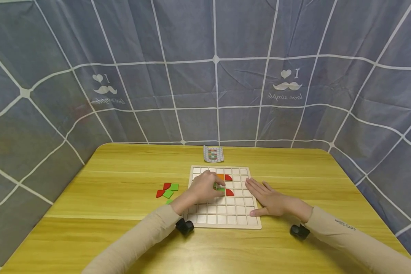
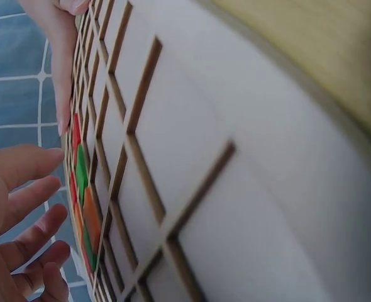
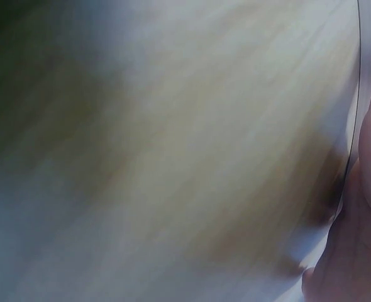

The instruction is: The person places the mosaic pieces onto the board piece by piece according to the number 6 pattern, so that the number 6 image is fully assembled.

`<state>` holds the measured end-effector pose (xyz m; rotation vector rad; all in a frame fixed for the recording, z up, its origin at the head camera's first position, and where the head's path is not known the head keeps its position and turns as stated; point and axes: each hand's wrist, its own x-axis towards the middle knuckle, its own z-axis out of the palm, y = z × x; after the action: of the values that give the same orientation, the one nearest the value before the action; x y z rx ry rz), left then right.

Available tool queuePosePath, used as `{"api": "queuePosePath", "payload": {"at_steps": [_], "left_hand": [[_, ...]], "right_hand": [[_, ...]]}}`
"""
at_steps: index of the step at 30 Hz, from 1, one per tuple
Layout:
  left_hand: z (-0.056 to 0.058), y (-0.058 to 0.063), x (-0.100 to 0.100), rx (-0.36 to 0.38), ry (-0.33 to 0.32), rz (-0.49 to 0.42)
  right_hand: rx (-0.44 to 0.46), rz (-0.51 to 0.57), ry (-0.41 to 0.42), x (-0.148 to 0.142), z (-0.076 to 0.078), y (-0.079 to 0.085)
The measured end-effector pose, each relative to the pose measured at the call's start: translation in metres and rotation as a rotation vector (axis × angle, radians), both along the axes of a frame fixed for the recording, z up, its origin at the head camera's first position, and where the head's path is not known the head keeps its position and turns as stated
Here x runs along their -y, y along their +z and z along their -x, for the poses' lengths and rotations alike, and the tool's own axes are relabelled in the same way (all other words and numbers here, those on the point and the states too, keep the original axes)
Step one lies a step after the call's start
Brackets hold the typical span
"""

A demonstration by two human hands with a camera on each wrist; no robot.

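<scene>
A pale wooden grid board lies on the table. My left hand hovers over its middle, fingers loosely bent and spread, with nothing between them in the left wrist view. Near its fingertips are a green tile and a red quarter-round tile in the grid. Farther back sit an orange tile and another red quarter-round tile; the hand hides part of the pattern. My right hand lies flat, fingers straight, on the board's right edge.
Left of the board lie loose tiles, among them a red quarter-round and a green square. Behind the board is a small pattern card. A grey curtain with white lines hangs around the wooden table.
</scene>
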<state>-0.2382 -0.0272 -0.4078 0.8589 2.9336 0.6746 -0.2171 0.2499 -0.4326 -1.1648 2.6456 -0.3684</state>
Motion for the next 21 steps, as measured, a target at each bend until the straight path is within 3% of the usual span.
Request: {"api": "queuePosePath", "payload": {"at_steps": [12,21], "left_hand": [[0.007,0.017,0.036,-0.008,0.073,-0.094],[0.007,0.013,0.071,-0.038,0.111,-0.096]], "right_hand": [[0.013,-0.068,-0.026,0.002,-0.001,0.005],[0.002,-0.012,-0.004,0.002,-0.002,0.001]]}}
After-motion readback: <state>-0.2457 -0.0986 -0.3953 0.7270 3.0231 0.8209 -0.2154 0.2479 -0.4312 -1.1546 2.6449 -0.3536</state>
